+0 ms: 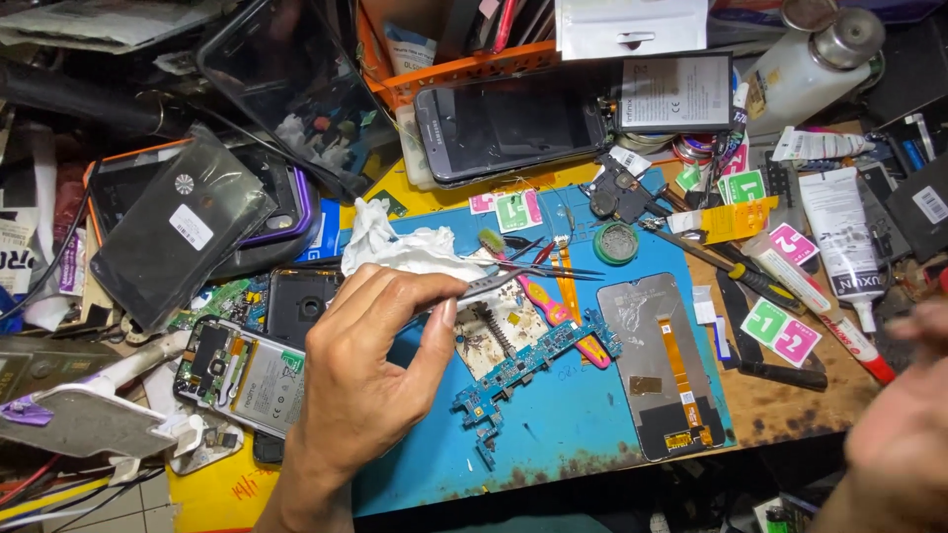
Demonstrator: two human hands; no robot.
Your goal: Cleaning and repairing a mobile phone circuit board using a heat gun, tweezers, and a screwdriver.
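1. Left hand (370,370) pinches tweezers (523,279) narrowly, tips over the mat (553,434).
2. The board (528,370) lies on the mat just below the tips — I'd keep the tweezers low and steady above it.
3. Right hand (904,434) is blurred at the edge — grip cannot be told, apparently empty.

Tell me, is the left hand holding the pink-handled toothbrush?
No, the left hand pinches metal tweezers, while the pink-handled toothbrush lies on the blue mat.

Shiny metal tweezers (523,276), matt blue rubbery mat (583,424), crumpled white tissue (395,247)
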